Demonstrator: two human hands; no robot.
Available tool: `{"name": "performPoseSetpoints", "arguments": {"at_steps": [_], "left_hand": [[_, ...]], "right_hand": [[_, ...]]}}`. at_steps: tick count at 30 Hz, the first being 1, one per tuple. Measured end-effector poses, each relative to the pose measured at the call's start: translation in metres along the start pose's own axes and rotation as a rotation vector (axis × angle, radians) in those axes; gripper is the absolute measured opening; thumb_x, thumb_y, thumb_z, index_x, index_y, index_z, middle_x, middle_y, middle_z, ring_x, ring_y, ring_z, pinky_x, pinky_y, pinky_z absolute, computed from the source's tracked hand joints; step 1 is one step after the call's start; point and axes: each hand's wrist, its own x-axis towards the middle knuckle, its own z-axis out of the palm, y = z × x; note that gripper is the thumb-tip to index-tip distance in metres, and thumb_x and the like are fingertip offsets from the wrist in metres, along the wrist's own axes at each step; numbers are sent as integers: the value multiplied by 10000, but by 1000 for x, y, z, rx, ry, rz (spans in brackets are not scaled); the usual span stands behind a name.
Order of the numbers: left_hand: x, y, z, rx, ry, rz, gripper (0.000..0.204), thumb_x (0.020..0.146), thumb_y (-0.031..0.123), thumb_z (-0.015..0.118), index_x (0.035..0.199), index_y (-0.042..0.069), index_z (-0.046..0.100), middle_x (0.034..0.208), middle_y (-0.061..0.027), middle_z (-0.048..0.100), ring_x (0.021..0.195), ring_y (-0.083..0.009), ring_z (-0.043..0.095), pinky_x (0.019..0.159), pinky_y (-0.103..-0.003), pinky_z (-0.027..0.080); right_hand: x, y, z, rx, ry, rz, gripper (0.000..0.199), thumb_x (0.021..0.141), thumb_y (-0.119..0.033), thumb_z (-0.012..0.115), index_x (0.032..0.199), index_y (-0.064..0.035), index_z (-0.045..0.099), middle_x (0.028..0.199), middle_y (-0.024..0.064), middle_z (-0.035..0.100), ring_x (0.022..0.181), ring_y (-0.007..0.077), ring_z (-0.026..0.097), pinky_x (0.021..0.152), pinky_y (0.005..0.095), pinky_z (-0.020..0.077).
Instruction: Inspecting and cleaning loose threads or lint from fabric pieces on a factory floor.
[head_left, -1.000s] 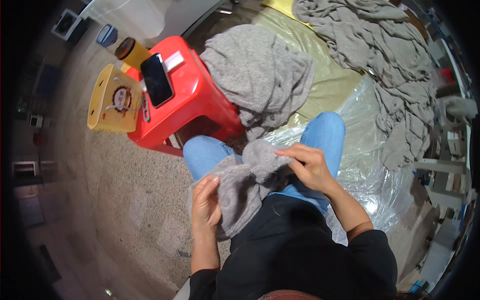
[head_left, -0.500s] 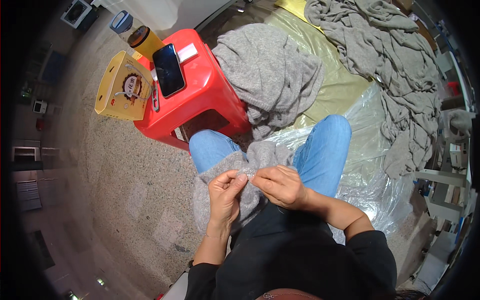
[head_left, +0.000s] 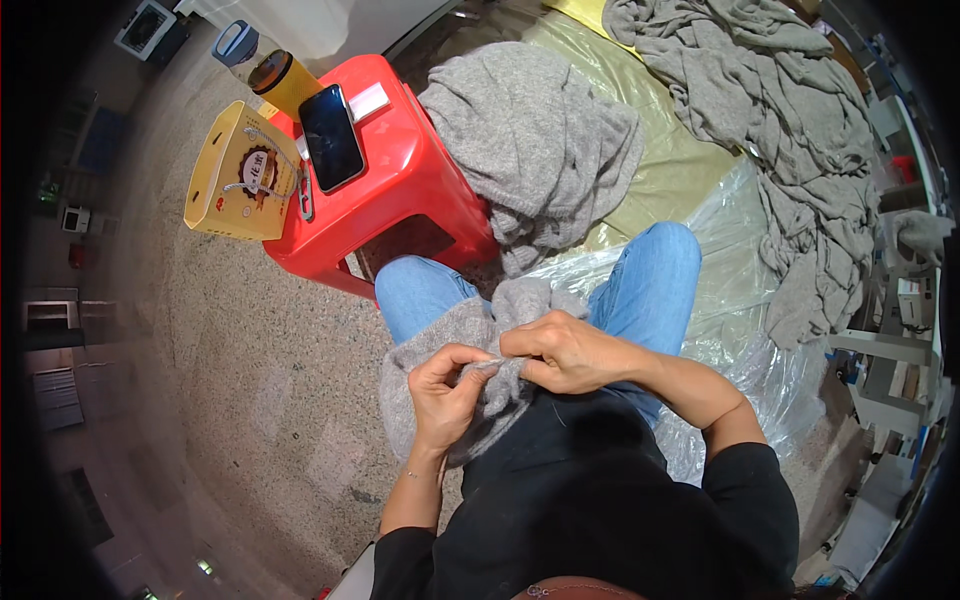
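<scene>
A grey knitted garment (head_left: 430,350) lies bunched across my lap, over my jeans. My left hand (head_left: 447,393) pinches an edge of it between thumb and forefinger. Close by on the right, my right hand (head_left: 565,352) grips the same edge, its fingers curled over. A short strip of the knit runs between the two sets of fingertips. Whether a needle or other small tool is in the right fingers cannot be made out. A thin loose thread seems to hang below the right hand.
A red plastic stool (head_left: 370,200) in front holds a phone (head_left: 331,138), thread snips (head_left: 306,192), a yellow paper bag (head_left: 240,175) and a drink bottle (head_left: 280,78). Beside it, a grey knit pile (head_left: 540,130) and more grey knits (head_left: 800,140) lie on plastic sheeting (head_left: 690,200).
My right hand has turned and shifted slightly up and left-to-right, opening a small gap from the left. More of the knit edge shows between my fingers.
</scene>
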Motion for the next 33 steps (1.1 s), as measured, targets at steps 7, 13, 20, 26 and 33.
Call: {"name": "performPoseSetpoints", "arguments": {"at_steps": [7, 13, 20, 26, 33], "left_hand": [[-18, -14, 34, 189, 411, 370, 114, 782, -78, 658, 875, -14, 641, 796, -75, 646, 696, -87, 568, 599, -207, 445], [-12, -6, 25, 471, 262, 271, 129, 771, -63, 634, 891, -14, 646, 826, -95, 648, 742, -140, 605, 679, -244, 468], [11, -8, -83, 923, 795, 456, 228, 738, -15, 556, 948, 0, 644, 737, -58, 600, 678, -161, 574, 606, -278, 454], [5, 28, -6, 326, 49, 326, 380, 808, 277, 571, 1012, -40, 620, 766, -22, 587, 689, -120, 545, 632, -252, 426], [11, 32, -22, 573, -145, 46, 350, 712, 44, 707, 1052, 26, 624, 934, -89, 607, 787, -154, 578, 702, -261, 481]], "right_hand": [[-7, -4, 49, -227, 582, -147, 164, 666, -15, 628, 680, -14, 464, 623, 137, 478, 514, 328, 516, 473, 401, 411], [-7, 21, 49, -432, 794, -204, 166, 632, 21, 635, 749, 1, 519, 633, 116, 459, 511, 293, 510, 464, 378, 419], [-25, 34, 6, -530, 706, -126, 210, 668, 53, 597, 870, -2, 609, 680, 120, 534, 552, 288, 535, 504, 361, 443], [-12, 27, 49, 332, -158, 51, 672, 739, -158, 719, 1276, 3, 348, 831, 236, 600, 752, 338, 604, 662, 435, 455], [-25, 88, -65, -236, 283, 102, 127, 686, -52, 542, 750, 29, 617, 725, 210, 618, 679, 348, 612, 635, 434, 481]]}}
